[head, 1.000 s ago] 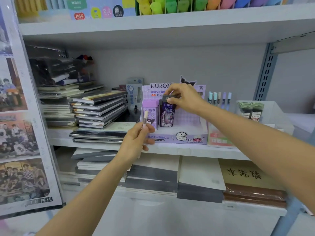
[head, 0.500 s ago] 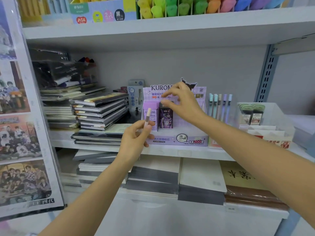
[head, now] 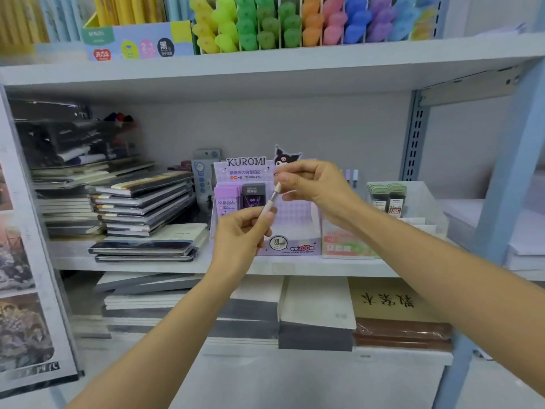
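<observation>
Head view. Noted: pencil (head: 269,202) in mid-air, tilted, upper end to the right, just before box (head: 295,231) on shelf (head: 295,265). Gripped low on the barrel by left hand (head: 239,234), fingers curled round. Pinched at the top end by right hand (head: 312,187), thumb and forefinger. Seen upright in box, left side: two cases (head: 253,197). Stacked left of box: notebooks (head: 141,202).

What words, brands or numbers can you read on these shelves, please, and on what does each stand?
"KUROMI": display box header
"2B 0.5mm": its front
"200": its front
"KUROMI": pale purple case
"黑": upper-shelf carton
Too small or blurred: print on the pencil, labels on the packs, remaining Chinese.
</observation>
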Demonstrator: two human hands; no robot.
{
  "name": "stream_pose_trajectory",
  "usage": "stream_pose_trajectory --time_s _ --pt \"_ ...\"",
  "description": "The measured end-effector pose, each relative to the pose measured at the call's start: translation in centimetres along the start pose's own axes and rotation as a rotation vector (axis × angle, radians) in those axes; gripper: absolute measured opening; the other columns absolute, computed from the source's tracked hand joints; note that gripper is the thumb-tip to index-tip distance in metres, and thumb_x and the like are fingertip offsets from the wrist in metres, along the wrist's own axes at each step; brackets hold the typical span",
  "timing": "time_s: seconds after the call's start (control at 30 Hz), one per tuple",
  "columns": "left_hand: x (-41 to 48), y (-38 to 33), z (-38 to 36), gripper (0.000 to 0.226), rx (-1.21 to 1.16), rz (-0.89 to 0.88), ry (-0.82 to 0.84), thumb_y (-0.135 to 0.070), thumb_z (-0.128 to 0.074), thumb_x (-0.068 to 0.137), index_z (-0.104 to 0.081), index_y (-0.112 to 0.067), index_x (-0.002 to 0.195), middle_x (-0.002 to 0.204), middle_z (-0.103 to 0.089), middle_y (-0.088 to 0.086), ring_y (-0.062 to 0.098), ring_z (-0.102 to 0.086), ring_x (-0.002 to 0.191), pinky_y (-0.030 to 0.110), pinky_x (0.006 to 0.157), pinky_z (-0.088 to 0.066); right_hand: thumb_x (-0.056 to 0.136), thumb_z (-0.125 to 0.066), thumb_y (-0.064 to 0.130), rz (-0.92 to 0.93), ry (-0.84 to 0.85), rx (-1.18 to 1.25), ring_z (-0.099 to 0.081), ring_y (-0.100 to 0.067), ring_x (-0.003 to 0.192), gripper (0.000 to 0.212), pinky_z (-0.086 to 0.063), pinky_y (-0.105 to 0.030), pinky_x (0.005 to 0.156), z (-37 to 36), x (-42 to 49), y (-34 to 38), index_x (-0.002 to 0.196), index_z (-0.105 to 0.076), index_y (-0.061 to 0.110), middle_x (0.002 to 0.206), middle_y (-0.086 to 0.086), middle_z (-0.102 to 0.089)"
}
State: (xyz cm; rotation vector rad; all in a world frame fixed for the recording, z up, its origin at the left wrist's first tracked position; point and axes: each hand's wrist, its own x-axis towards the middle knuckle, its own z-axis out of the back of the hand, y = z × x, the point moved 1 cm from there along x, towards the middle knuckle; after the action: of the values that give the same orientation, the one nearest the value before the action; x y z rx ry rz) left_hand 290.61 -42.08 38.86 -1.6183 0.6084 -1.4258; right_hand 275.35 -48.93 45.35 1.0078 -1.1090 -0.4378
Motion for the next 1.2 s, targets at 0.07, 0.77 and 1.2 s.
stream_pose_trajectory --time_s 0.07,0.77,1.2 --pt "0.1 -0.2 -1.4 0.012 -0.026 -0.009 -0.007 -0.018 -0.066 0.091 -0.074 -0.010 0.090 0.060 -0.059 0.001 0.007 -0.048 0.048 0.017 0.045 -0.039 0.083 -0.070 0.004 -0.042 -0.012 -0.003 -0.072 -0.022 0.078 0.019 -0.058 -0.026 0.070 0.8 -0.9 0.2 0.101 -0.067 0.000 0.087 -0.012 -0.073" --pt "-0.3 2.2 -7.6 0.057 0.939 -0.598 0.316 -0.015 -0.059 0.091 -0.040 -0.015 0.144 0.151 -0.039 0.004 0.020 -0.038 0.137 0.034 0.107 -0.034 0.092 -0.062 0.005 0.118 -0.345 -0.812 -0.070 -0.012 0.078 0.015 -0.057 -0.024 0.081 12.4 1.1 0.1 0.104 -0.069 0.009 0.085 -0.004 -0.070" --pt "-0.1 2.7 -7.5 0.057 0.948 -0.605 0.303 -0.010 -0.060 0.088 -0.045 -0.016 0.142 0.148 -0.042 0.007 0.024 -0.044 0.132 0.034 0.101 -0.039 0.090 -0.064 0.005 0.031 -0.139 -0.839 -0.070 -0.021 0.084 0.023 -0.057 -0.030 0.083 12.6 2.5 -1.0 0.113 -0.064 0.006 0.091 -0.011 -0.069"
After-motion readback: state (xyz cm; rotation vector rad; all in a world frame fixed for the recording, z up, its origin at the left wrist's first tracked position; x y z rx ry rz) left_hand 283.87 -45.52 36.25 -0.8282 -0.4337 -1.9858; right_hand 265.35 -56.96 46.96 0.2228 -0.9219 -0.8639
